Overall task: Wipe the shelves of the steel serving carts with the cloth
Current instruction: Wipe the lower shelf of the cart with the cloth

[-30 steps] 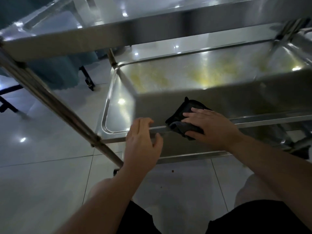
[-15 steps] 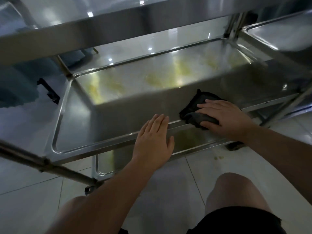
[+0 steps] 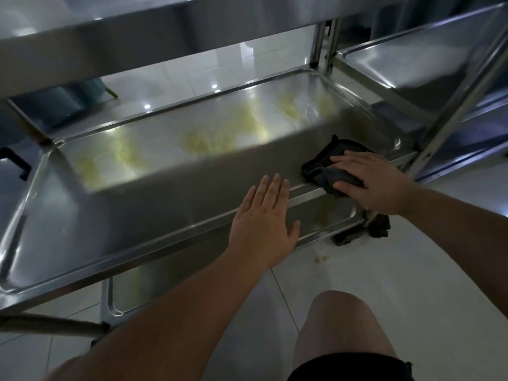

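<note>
Early on, prob. Right hand (image 3: 376,182) flat, pressing cloth (image 3: 327,166) at middle shelf (image 3: 68,215) front-right corner. Left hand (image 3: 265,218) flat, fingers straight, bracing rim. Yellowish smears across shelf not yet wiped; bottom shelf (image 3: 316,218) also smeared.

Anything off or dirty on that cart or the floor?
Yes: yellowish smears streak the steel middle shelf, not yet wiped, and small pale crumbs lie on the white tiled floor by the cart's corner.

Two hands (image 3: 264,215) (image 3: 376,185), one cloth (image 3: 327,163), seemingly two carts (image 3: 68,215) (image 3: 428,59).
</note>
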Available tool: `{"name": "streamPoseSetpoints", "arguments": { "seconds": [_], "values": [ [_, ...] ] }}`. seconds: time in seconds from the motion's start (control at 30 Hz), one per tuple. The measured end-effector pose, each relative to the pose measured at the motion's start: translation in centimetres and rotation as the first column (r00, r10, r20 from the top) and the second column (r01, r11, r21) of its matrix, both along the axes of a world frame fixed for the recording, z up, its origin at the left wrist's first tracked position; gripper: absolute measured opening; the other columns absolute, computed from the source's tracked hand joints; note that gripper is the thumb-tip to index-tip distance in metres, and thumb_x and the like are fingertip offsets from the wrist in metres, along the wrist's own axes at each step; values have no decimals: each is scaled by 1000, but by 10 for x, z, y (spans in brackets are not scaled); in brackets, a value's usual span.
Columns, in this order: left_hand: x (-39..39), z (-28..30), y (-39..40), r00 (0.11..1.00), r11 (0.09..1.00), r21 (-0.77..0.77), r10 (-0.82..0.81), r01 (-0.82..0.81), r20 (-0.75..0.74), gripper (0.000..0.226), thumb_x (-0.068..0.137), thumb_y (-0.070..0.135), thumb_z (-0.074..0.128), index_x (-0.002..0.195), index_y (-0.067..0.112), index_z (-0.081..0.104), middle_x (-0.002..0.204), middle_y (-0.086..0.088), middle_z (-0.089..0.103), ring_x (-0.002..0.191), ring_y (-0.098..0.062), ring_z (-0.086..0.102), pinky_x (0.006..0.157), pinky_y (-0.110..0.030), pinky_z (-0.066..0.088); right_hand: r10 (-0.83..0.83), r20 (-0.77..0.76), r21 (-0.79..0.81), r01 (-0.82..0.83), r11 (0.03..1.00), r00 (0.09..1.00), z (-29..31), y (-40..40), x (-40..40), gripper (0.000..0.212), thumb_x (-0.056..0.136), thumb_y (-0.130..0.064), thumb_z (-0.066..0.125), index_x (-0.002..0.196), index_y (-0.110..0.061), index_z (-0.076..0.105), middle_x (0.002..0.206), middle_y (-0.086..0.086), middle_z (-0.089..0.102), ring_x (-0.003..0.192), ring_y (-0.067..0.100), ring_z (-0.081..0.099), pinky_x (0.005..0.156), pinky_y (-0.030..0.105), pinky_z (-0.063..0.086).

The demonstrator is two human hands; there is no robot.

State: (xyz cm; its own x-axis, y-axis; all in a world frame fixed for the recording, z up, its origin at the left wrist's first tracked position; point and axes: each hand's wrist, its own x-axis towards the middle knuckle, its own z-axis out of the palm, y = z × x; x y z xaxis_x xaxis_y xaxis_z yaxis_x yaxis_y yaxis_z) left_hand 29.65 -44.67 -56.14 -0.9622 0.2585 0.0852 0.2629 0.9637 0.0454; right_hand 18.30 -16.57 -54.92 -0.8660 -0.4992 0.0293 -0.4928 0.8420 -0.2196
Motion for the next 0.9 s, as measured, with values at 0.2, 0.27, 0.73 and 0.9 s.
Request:
{"name": "streamPoseSetpoints", "arguments": {
  "seconds": [0.2, 0.27, 0.73, 0.9],
  "values": [
    [-6, -9, 12, 999, 999, -2, 34, -34, -10, 87, 102, 64, 22, 168, 15, -5, 177, -6, -3, 163, -20, -4, 132, -41, 2, -181, -27, -31, 180, 983, 983, -1, 38, -10, 74, 95, -71, 25, 153, -29, 42, 158, -4, 46, 152, 17, 29, 124, 43, 20],
    [-5, -11, 12, 999, 999, -10, 30, -30, -27, 88, 102, 65, 24, 169, 14, -2, 177, -6, 1, 163, -20, -1, 132, -40, 5, -218, -31, -22, 218, 976, 975, 1, 47, -15, 74, 95, -72, 23, 151, -28, 43, 157, -3, 46, 151, 19, 30, 123, 44, 21],
    [1, -12, 4, 998, 999, -30, -20, 18, -52, 91, 100, 69, 40, 168, 12, 18, 175, -8, 17, 163, -22, 11, 130, -44, 20, -451, 132, 112, 439, 892, 883, 14, 18, -123, 75, 99, -63, 20, 163, -26, 20, 173, -1, 7, 157, 34, 7, 125, 55, 13],
    [0, -15, 7, 997, 999, -34, -6, 4, -77, 93, 96, 68, 48, 165, 10, 26, 174, -9, 23, 162, -25, 17, 128, -47, 26, -432, 110, 65, 427, 902, 895, 16, -2, -169, 75, 98, -64, 23, 163, -26, 22, 173, -5, 8, 158, 27, 5, 126, 54, 14]
  ]
}}
